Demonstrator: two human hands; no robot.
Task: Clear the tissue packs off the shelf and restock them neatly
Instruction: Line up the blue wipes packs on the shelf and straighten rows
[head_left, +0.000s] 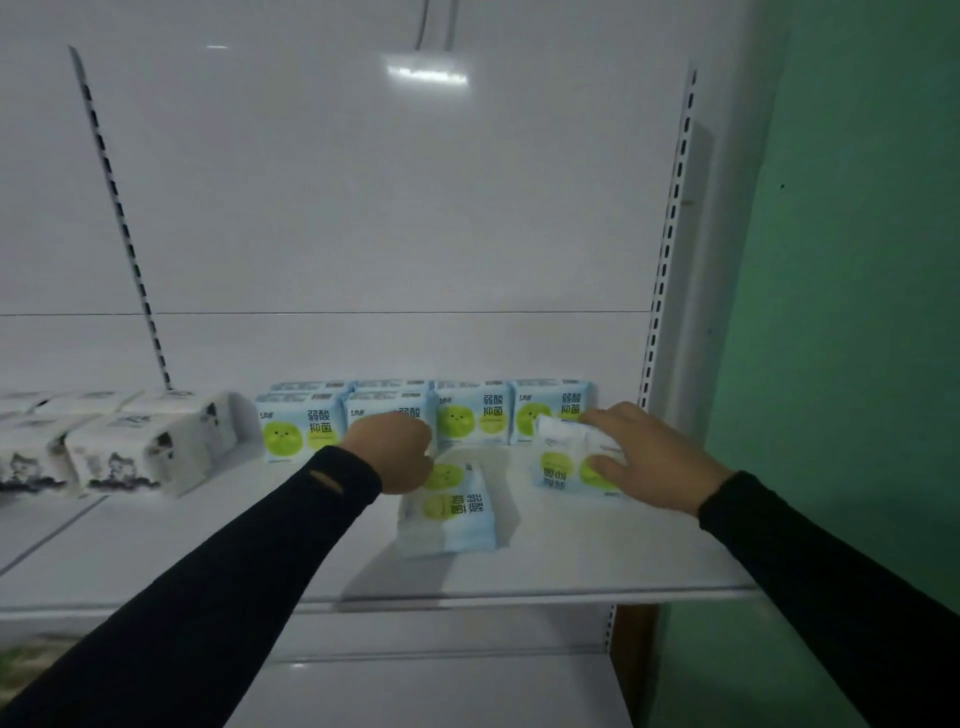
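A person in black sleeves works at a white shelf where blue-and-green tissue packs are partly back in order: a row of upright packs stands along the back panel, faces forward, some with a second pack behind. Two are not yet in line. The right hand holds a tilted pack at the right end, fingers over its top and thumb at its lower face, its print upside down. The left hand reaches toward the row, fingers curled (whether that grip has closed on anything cannot be told), just above a flat pack lying near mid-shelf. White printed packs sit at the left. Judging by this, restocking looks well along, with these two packs left.
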